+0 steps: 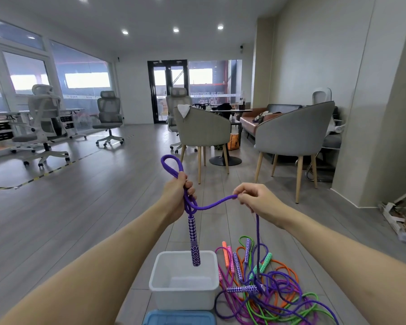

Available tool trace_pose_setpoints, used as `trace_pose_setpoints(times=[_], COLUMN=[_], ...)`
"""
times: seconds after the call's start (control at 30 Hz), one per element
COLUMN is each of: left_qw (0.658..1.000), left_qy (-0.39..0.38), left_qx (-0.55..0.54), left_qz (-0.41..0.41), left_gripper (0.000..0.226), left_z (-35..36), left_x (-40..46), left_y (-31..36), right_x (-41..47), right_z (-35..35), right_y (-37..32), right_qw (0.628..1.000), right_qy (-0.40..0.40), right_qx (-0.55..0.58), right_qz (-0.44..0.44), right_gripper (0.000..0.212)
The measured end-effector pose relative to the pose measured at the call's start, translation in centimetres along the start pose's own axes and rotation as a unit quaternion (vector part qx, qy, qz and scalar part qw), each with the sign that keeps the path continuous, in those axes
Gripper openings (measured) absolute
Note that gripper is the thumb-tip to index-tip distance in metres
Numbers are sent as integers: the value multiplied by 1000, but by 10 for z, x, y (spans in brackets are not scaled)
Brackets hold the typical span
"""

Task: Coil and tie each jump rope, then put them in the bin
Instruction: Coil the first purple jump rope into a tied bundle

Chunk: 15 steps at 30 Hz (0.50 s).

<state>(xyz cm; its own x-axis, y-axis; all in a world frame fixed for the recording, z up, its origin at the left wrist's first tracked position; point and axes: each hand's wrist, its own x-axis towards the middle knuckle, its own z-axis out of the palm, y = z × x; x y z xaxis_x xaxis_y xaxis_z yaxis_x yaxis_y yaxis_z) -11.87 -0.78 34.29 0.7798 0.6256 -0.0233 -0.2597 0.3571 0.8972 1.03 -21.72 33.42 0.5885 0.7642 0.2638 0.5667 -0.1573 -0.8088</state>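
My left hand (179, 198) grips a purple jump rope (211, 205). A loop of it stands up above the fist, and one purple-and-white patterned handle (194, 242) hangs below, over the white bin (183, 294). My right hand (256, 198) pinches the same rope a short way along. From there the rope drops to the floor pile. The bin stands on the floor below my hands with nothing visible inside. A tangle of jump ropes (267, 289) in purple, pink, orange and green lies right of the bin, with the purple rope's other handle (243, 289) on top.
A blue lid (178, 317) lies in front of the bin. Two grey armchairs (293, 137) and a round table stand ahead on the right. Office chairs (109, 116) and desks line the left windows. Cardboard scraps (399, 219) lie by the right wall.
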Motion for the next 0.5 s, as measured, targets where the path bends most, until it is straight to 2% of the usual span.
trace_pose_setpoints(times=[0.23, 0.5], left_qw=[990, 968], left_qy=[-67, -141], left_qx=[125, 208], left_qz=[15, -7], left_gripper=[25, 37], left_z=[5, 11], left_x=[-10, -21], left_y=[-13, -23], right_x=[8, 11], right_z=[21, 28], right_y=[-23, -37], right_qw=[983, 973], right_qy=[-1, -4], right_qx=[-146, -156], right_qz=[-112, -169], right_gripper=[14, 21])
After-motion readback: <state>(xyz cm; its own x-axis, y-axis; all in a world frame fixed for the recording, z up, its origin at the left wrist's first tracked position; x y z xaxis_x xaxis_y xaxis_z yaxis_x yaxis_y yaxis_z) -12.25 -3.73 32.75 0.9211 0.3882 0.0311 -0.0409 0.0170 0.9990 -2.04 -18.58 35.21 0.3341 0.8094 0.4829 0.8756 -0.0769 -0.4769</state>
